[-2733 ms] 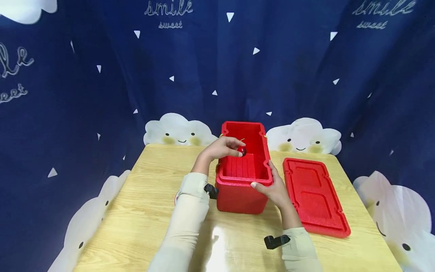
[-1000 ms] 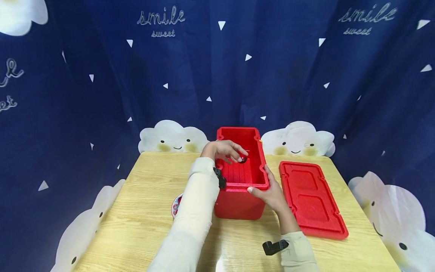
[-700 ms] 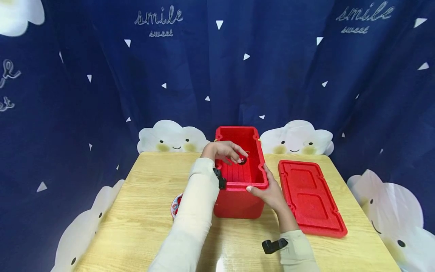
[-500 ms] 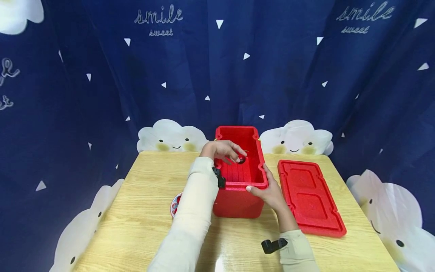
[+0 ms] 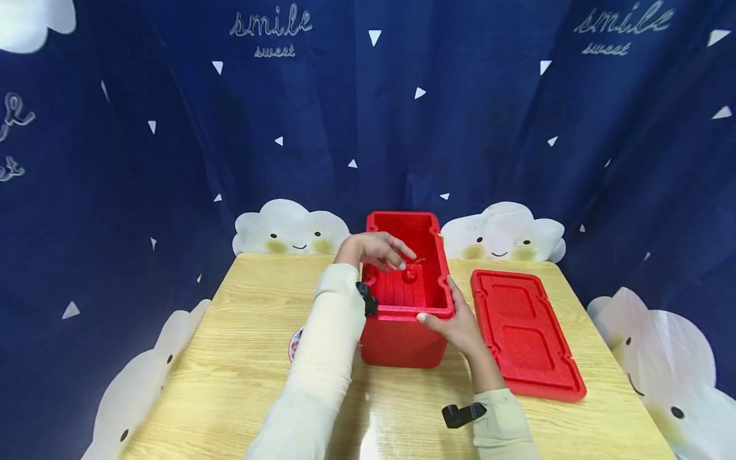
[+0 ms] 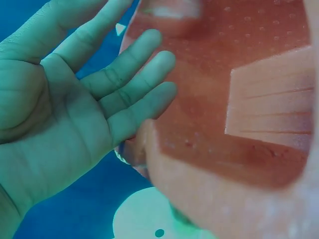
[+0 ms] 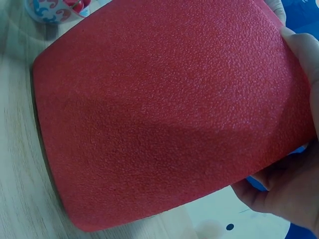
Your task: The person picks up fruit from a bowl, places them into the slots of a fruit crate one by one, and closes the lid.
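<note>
My left hand (image 5: 376, 248) hangs over the opening of a red foam box (image 5: 402, 345), palm down and fingers spread. Just beneath its fingertips a red cherry (image 5: 409, 275) with a stem shows inside the box, apart from the fingers. In the left wrist view the whole left palm (image 6: 65, 109) is bare, its fingers beside the box wall. My right hand (image 5: 460, 324) grips the box's near right corner. Its thumb (image 7: 304, 50) lies on the front rim and the other fingers lie along the right side.
A red lid (image 5: 526, 335) lies on the wooden table (image 5: 247, 319) right of the box. To the left, partly hidden by the left sleeve, stands a patterned bowl (image 7: 50, 15) holding red cherries. A dark blue curtain (image 5: 322, 160) with clouds hangs behind.
The left hand reached farther in over the box, and its fingers let go of the cherry, which has dropped away below them. My right hand has kept its grip on the box corner.
</note>
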Demonstrator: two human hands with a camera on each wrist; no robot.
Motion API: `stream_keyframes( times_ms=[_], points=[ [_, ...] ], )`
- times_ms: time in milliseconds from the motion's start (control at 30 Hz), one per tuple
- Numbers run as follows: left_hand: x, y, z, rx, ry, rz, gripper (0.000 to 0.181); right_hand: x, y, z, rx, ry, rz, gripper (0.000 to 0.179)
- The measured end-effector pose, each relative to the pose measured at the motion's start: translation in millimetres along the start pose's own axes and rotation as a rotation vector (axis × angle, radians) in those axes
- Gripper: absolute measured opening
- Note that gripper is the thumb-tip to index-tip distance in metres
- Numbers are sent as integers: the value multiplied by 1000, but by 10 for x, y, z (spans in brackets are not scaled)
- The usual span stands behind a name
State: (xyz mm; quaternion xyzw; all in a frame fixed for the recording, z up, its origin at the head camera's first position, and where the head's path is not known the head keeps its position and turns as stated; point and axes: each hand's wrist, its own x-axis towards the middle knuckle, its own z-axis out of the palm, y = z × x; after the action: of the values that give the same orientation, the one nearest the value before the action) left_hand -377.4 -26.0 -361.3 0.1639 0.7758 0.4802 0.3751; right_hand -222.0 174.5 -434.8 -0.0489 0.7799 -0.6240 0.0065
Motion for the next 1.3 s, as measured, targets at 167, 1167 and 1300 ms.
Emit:
stream_keyframes(
  times_ms=[167, 1167, 1300],
  points=[
    [-146, 9, -21, 79, 27, 62, 51, 18, -8, 17, -2, -9, 3, 101],
    [-915, -657, 677, 41, 564, 463, 44, 32, 124, 37, 14, 23, 2, 102],
    [-960, -797, 746, 3, 649, 488, 44, 77, 224, 17, 12, 34, 19, 104]
  ],
)
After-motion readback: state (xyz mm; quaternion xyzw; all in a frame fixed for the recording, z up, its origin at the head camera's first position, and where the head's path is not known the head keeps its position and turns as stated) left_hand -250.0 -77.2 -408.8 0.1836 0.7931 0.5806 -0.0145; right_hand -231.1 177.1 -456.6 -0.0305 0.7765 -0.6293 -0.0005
